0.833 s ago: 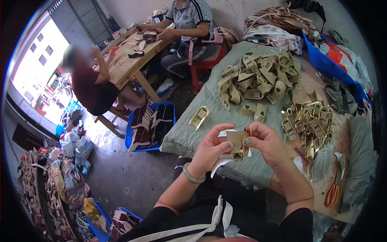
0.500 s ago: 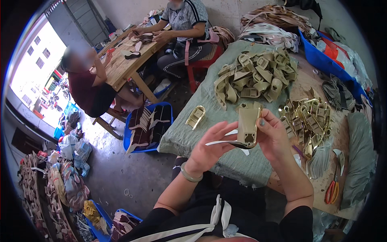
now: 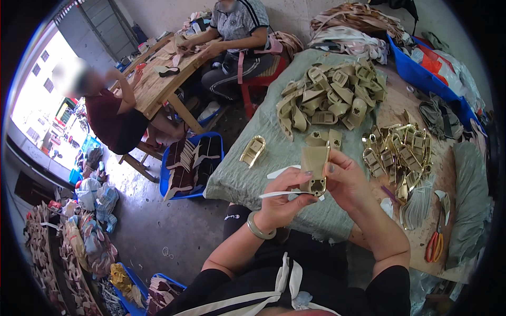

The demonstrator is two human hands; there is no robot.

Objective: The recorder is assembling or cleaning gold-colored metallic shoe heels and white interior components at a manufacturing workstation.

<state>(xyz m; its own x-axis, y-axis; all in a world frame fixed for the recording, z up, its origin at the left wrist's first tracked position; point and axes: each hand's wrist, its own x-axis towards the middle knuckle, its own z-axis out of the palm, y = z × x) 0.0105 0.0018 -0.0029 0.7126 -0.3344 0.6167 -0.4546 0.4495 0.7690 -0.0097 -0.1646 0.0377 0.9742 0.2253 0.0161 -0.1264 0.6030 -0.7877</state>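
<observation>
Both hands hold one beige shoe heel point(image 3: 315, 159) above the front of the cloth-covered table. My left hand point(image 3: 279, 208) grips its lower left side, thumb and fingers closed round it. A thin white strip point(image 3: 275, 195) sticks out to the left from between those fingers. My right hand point(image 3: 348, 181) pinches the heel's right edge, where a shiny gold band point(image 3: 328, 158) shows. Just behind lie a couple of beige heels point(image 3: 321, 138), partly hidden. A gold-edged heel point(image 3: 253, 150) rests alone to the left.
Beige heels point(image 3: 332, 97) are heaped at the back, gold-edged heels point(image 3: 398, 152) to the right. Nearby lie pale strips point(image 3: 417, 211) and orange-handled scissors point(image 3: 435, 245). A blue crate point(image 3: 219, 152) stands on the floor. Two people sit at a wooden table point(image 3: 168, 87).
The heel and both hands have shifted slightly left. My left fingers, more spread before, now close on the heel's side. At the other table, one person's hands have moved.
</observation>
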